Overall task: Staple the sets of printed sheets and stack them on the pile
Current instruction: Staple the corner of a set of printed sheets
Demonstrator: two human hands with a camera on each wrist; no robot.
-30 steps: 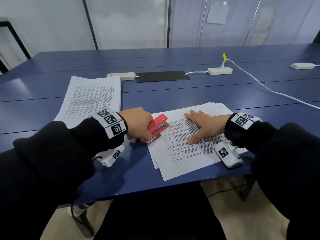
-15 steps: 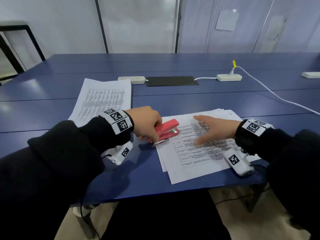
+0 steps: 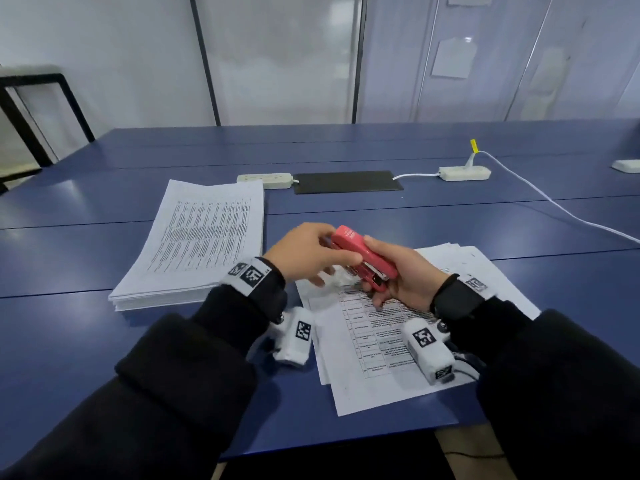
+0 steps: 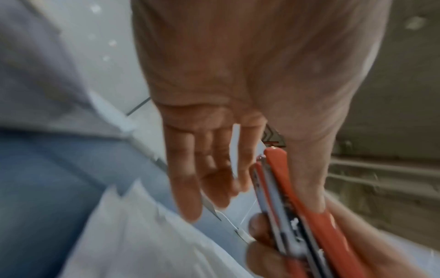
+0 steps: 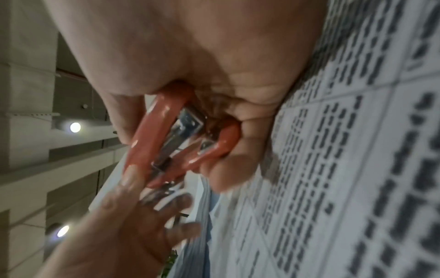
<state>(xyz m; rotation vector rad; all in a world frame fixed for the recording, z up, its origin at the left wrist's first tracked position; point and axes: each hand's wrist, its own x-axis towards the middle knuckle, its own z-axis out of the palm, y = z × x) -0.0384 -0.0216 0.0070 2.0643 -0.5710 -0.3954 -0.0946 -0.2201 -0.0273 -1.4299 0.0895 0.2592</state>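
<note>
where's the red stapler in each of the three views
Head: red stapler at centre, lifted above the printed sheets, gripped by the right hand.
Left wrist: lower right, beside the left hand.
Right wrist: left of centre, under the palm.
Shared landmark: the printed sheets, visible in all three views.

Black long sleeves (image 3: 180, 375) on both arms. White wristbands (image 3: 247, 273) printed with black square-pattern tags. White boxy wrist cameras (image 3: 429, 351), tagged likewise, strapped under each wrist; thin black cable trailing.
</note>
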